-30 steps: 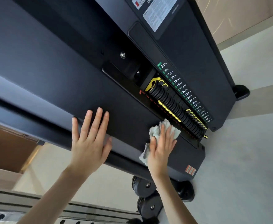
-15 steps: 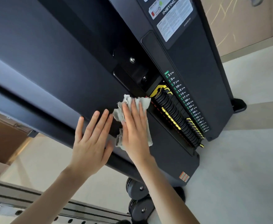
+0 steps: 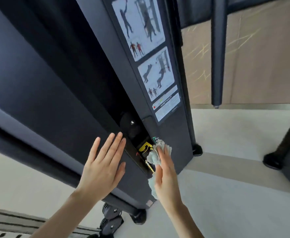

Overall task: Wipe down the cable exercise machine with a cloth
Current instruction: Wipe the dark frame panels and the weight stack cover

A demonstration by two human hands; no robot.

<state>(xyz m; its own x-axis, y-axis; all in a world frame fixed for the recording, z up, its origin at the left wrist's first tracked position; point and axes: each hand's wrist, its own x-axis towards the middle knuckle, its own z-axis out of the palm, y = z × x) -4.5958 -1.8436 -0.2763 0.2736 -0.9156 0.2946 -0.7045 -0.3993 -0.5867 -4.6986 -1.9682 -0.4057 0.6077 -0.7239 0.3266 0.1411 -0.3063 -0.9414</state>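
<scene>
The black cable exercise machine (image 3: 60, 86) fills the left and middle of the head view, its tall panel bearing exercise stickers (image 3: 141, 28). My left hand (image 3: 103, 167) lies flat with straight fingers on the dark panel left of the weight stack slot. My right hand (image 3: 164, 176) presses a crumpled pale cloth (image 3: 155, 156) with straight fingers against the slot, over the weight numbers. A yellow selector part (image 3: 145, 147) shows just left of the cloth. Most of the weight stack is hidden by the hand and cloth.
A black padded bar (image 3: 218, 57) hangs at the upper right. Another machine's black leg and foot (image 3: 276, 157) stand at the right edge. Black wheels (image 3: 111, 215) sit at the machine's base below my hands. Pale floor lies all around, with a metal rail (image 3: 7, 227) at bottom left.
My right hand slid the cloth from the panel beside my left hand to the right, onto the weight stack slot. My view tilted upward, showing the stickers. The left hand stayed flat on the panel.
</scene>
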